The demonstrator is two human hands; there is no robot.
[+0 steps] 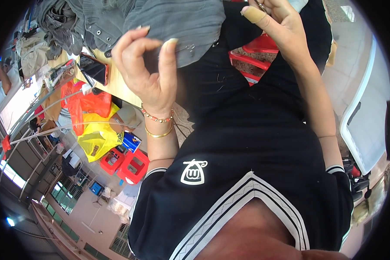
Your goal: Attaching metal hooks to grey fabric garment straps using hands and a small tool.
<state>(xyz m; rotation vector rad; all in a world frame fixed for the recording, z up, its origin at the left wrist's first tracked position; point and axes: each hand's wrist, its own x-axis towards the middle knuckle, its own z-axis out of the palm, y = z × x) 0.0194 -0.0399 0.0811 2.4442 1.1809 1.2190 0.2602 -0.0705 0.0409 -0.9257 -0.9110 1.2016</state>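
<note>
A dark grey garment (177,19) with crinkled cloth hangs over the table edge and my lap at the top of the view. Loose threads or small bits show near its lower edge. My left hand (147,69) is raised in front of this cloth, fingers bent and thumb apart from them, with nothing visible between. My right hand (284,26) is at the upper right, fingers curled around a small dark metal piece (261,6); most of it is hidden, so its kind is unclear. A tan bandage (253,14) wraps the right thumb.
More grey garments (65,21) with metal eyelets are heaped at the upper left. A phone (93,69) lies on the wooden table (117,89). Red and yellow plastic bags (95,136) hang beside it, above red stools (133,167). A white-edged panel (364,104) stands at the right.
</note>
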